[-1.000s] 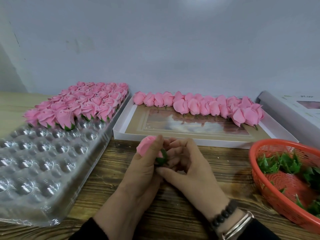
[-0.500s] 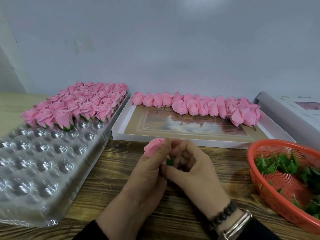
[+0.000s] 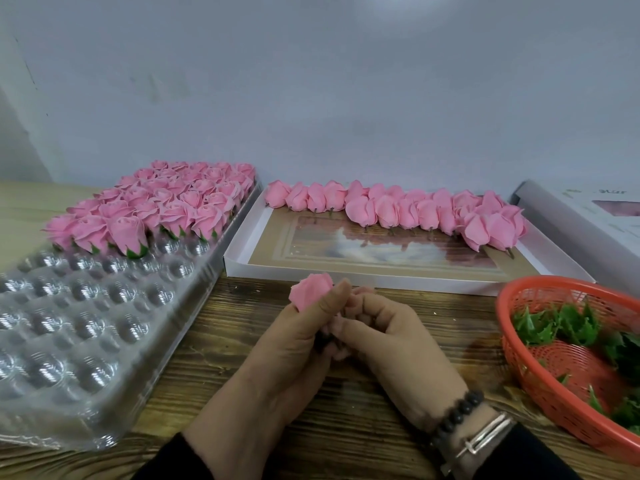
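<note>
My left hand (image 3: 294,344) grips a pink rose head (image 3: 310,292), thumb pressed against its side, bud poking out above the fingers. My right hand (image 3: 388,341) is curled against the left, fingertips at the rose's base; what they pinch is hidden between the hands. A clear plastic blister tray (image 3: 79,334) lies at the left, its far rows filled with pink roses with green calyxes (image 3: 162,202). A white shallow box (image 3: 398,280) behind the hands holds a row of bare pink rose heads (image 3: 398,209).
An orange mesh basket (image 3: 554,403) with green calyx pieces (image 3: 561,323) sits at the right edge. A white carton (image 3: 588,216) lies at the far right. The wooden table (image 3: 346,427) meets a grey wall behind.
Both hands have shifted slightly right with the rose. The green calyx seen at the rose's base a second ago is now hidden between the fingers.
</note>
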A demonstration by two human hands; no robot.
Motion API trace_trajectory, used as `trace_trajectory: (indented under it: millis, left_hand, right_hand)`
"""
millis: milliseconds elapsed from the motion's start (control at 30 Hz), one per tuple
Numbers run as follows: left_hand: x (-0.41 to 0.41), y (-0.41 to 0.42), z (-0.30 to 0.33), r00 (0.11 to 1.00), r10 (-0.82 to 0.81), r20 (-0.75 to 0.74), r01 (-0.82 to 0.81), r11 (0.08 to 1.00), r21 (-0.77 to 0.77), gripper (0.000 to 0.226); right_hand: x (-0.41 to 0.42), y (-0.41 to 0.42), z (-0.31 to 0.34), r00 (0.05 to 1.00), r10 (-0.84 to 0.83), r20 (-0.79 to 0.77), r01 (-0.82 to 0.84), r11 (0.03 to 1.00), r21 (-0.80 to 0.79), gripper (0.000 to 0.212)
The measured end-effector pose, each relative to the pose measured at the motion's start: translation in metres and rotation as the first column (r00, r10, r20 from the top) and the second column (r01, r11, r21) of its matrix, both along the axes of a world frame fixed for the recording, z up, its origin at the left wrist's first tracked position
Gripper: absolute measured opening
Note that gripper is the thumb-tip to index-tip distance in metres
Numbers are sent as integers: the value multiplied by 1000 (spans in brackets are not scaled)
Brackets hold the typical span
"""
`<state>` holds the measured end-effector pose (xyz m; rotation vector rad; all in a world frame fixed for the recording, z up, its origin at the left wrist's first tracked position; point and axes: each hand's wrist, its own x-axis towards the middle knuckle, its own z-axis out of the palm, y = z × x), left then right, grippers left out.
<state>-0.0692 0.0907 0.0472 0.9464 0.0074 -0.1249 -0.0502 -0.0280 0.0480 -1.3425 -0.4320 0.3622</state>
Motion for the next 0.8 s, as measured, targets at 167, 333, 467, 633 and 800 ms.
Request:
trace_trajectory:
  millis: [167,333,467,633,800]
  left_hand:
    - [0,1,1,985,160,70,-169,975,146,33]
    - [-2,1,7,905,241,352,-399,769,499,8]
    - [-1,-2,8,895,221,388,-415,734,538,23]
    - [-2,-2,3,919,142,368,-377,589,715,64]
    - [-2,0,-1,933,46,356,-329,510,795,85]
  right_hand:
    - [1,0,1,988,-81,133,103,980,-168,13]
    - [2,-4,1,839,-189,510,362,893,-265,36]
    - [-1,-6,7,785,-96,612,321,908,-270,48]
    - [1,-13,15,766,33,643,286,877,-386,46]
    - [0,-12,18,815,45,578,247,875,-416,21]
